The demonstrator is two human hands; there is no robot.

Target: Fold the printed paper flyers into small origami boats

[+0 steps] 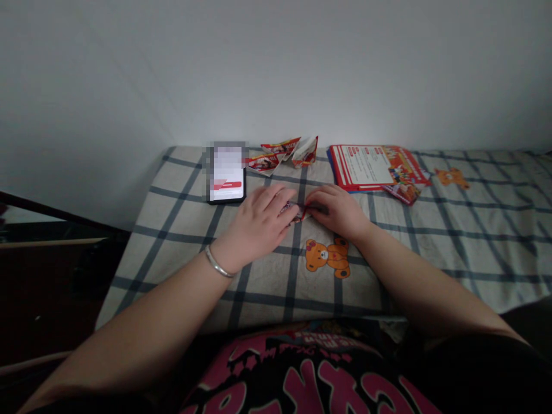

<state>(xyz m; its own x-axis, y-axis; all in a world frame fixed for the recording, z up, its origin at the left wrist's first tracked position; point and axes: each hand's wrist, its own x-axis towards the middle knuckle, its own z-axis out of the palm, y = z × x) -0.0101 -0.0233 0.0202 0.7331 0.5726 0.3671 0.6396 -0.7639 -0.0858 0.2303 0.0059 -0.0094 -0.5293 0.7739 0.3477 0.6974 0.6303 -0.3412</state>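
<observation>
A small folded piece of printed paper (297, 214) with red edges lies low over the checked cloth, between my two hands. My left hand (264, 221), with a silver bangle (218, 263) at the wrist, comes from the left. Its fingers bend over the paper's left part and hold it, hiding much of it. My right hand (338, 211) pinches the paper's right end, thumb and fingertips close together. Just beyond my hands stand several folded printed paper pieces (269, 162), red and yellow with pale undersides.
A phone (227, 172) with a lit screen lies left of the folded pieces. On the right is a stack of red-bordered printed sheets (366, 167), a small printed card (404, 193) at its front edge. The checked cloth (267, 287) has printed bears; a wall (276, 69) rises behind.
</observation>
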